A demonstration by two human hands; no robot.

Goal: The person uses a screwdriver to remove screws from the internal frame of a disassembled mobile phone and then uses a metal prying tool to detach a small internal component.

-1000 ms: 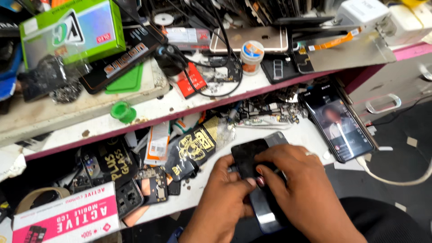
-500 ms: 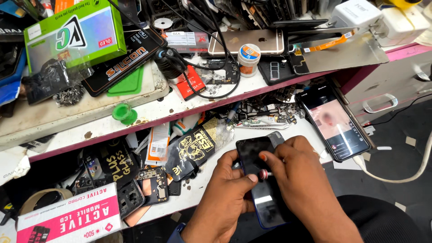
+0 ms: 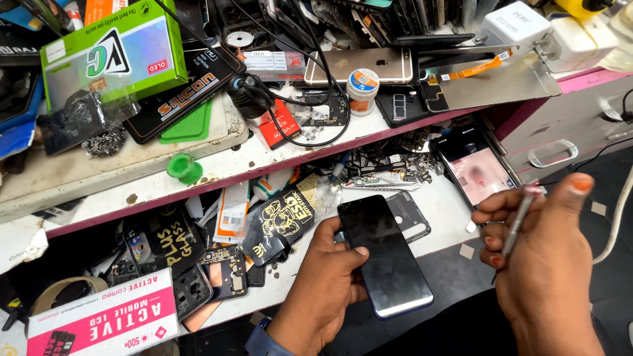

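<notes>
Cluttered repair bench [image 3: 448, 217], left hand [image 3: 323, 290] gripping one dark phone [image 3: 386, 254], right hand [image 3: 547, 264] pinching one screwdriver [image 3: 517, 217]

The left hand [image 3: 323, 290] covers the near left edge of the dark phone [image 3: 386, 257], and its fingers [image 3: 349, 254] hide part of the glass; the wrist runs off the bottom edge. The right hand [image 3: 544, 264] is cut off at the bottom edge too, and its palm hides the lower end of the thin tool [image 3: 517, 214], whose tip is too blurred to tell. The phone back cover [image 3: 409, 217] lies partly behind the dark phone. The lit phone [image 3: 475, 168] shows a blurred screen picture, its near corner behind the right fingers. On the surface the pink and white box [image 3: 105, 320] is cut by the bottom edge. The small parts [image 3: 389, 171] on the far side are too small to tell apart.
</notes>
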